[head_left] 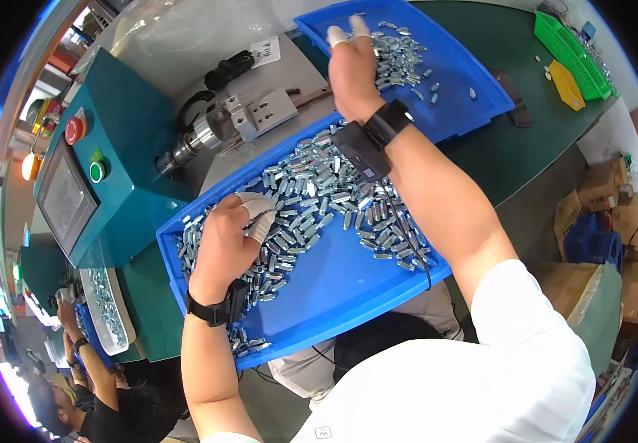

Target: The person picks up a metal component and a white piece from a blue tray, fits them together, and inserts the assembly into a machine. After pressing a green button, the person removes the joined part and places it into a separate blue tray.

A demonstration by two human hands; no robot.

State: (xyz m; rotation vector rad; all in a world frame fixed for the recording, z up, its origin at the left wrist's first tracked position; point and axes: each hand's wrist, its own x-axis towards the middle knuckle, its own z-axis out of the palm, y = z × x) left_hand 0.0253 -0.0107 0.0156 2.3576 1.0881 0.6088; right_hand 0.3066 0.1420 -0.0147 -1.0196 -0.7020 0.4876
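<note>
A blue tray (319,288) in front of me holds a great many small shiny metal cylindrical parts (308,173). Over the parts at its left side is my left hand (224,240), its white-covered fingers curled together; what lies between them, if anything, is hidden. My right hand (354,74) reaches over the left side of a second blue tray (455,111) farther off, which holds a smaller heap of similar metal parts (400,63). Two white-covered fingertips of that hand point away from me and stand apart, with no part visible between them.
A teal machine (130,111) with a screen, buttons and a metal chuck (204,136) stands at the left, beside a metal fixture (263,114). Green and yellow bins (570,55) sit at the far right. A cable (415,244) crosses the near tray. Another person (97,369) works at lower left.
</note>
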